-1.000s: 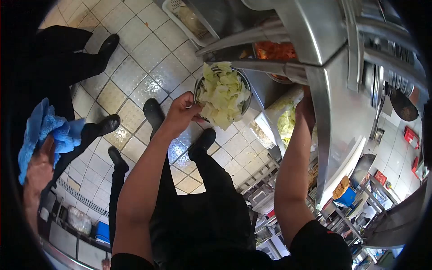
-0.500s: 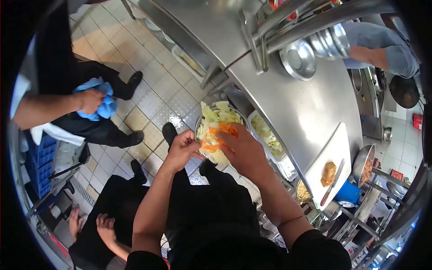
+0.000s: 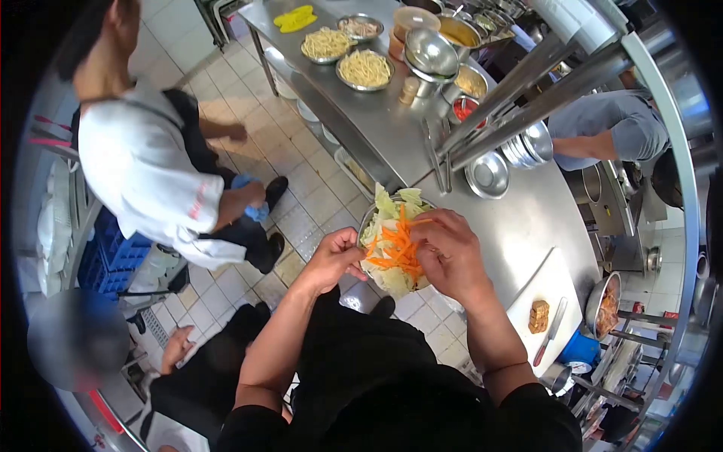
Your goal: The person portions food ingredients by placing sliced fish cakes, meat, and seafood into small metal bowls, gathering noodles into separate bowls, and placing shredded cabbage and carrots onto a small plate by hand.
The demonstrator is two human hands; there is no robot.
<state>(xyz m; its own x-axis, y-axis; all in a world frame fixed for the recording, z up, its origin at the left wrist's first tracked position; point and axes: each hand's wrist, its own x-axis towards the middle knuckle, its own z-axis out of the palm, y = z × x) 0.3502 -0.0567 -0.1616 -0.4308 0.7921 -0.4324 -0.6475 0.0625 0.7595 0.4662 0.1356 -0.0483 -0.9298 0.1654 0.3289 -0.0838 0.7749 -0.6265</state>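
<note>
A metal bowl (image 3: 367,218) heaped with chopped cabbage (image 3: 390,202) is in front of me, beside the counter edge. Orange carrot strips (image 3: 395,248) lie in a loose pile over the cabbage. At the bowl's left side, my left hand (image 3: 337,258) is closed, its fingertips gripping the rim. My right hand (image 3: 452,252) is over the right side of the bowl, with curled fingers and thumb around the edge of the carrot pile. Some strips reach in between these fingers, and the palm side is partly hidden.
A steel counter (image 3: 512,226) runs along my right, bearing a white cutting board (image 3: 520,320) with a knife (image 3: 556,324) and a brown food block (image 3: 538,317). Farther up are plates of noodles (image 3: 364,69) and metal bowls (image 3: 487,175). A person in white (image 3: 143,158) stands left.
My view has tilted up, showing more of the far counter. The carrot strips are spread wider over the cabbage, and my right hand has shifted toward the bowl's right side. The left hand stays at the rim.
</note>
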